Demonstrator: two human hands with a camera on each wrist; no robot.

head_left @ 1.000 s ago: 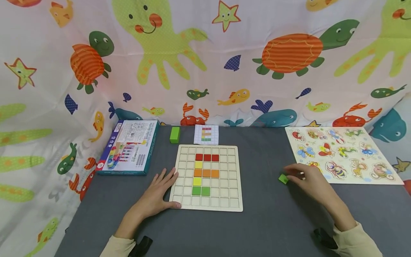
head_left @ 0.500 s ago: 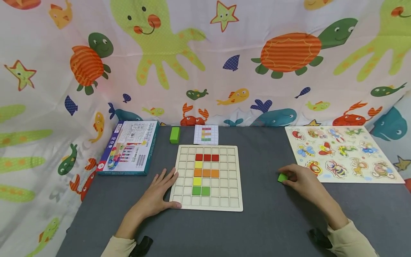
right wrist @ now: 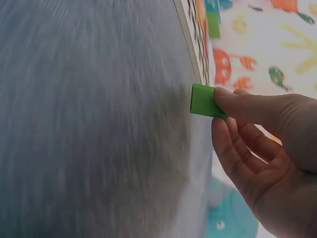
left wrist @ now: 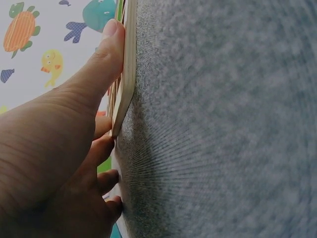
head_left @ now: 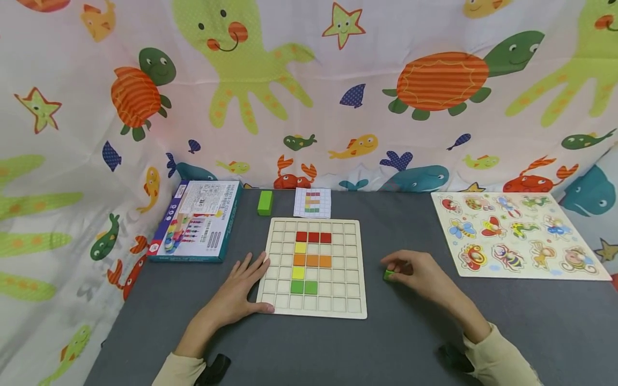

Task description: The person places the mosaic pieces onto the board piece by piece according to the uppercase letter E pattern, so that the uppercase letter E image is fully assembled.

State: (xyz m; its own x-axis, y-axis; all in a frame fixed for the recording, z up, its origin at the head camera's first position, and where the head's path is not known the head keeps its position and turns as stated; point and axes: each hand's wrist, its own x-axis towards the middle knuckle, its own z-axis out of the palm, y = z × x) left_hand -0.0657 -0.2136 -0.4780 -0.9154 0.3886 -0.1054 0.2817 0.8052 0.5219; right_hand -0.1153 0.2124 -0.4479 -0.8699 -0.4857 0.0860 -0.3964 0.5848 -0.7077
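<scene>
A wooden grid board (head_left: 346, 289) lies on the grey table, with red tiles (head_left: 313, 237), yellow tiles (head_left: 298, 273), orange tiles (head_left: 313, 261) and two green tiles (head_left: 304, 287) set in its cells. My left hand (head_left: 235, 294) rests at the board's left side, fingers spread, thumb on the lower left corner. To the right of the board, my right hand (head_left: 421, 272) pinches a small green square block (right wrist: 205, 100) between thumb and fingers. The right wrist view shows most of one face of that block; the fingertips cover its near edge.
Behind the board lie a printed pattern card (head_left: 318, 203) and a green rectangular block (head_left: 265, 203). A boxed toy set (head_left: 198, 222) is at the back left. At the right lies a picture board with insects and animals (head_left: 519, 235). A printed curtain (head_left: 333, 118) hangs behind the table.
My right hand has closed its pinch on the green block and carried it left, away from the picture board and nearer the grid board. The left hand stays in place.
</scene>
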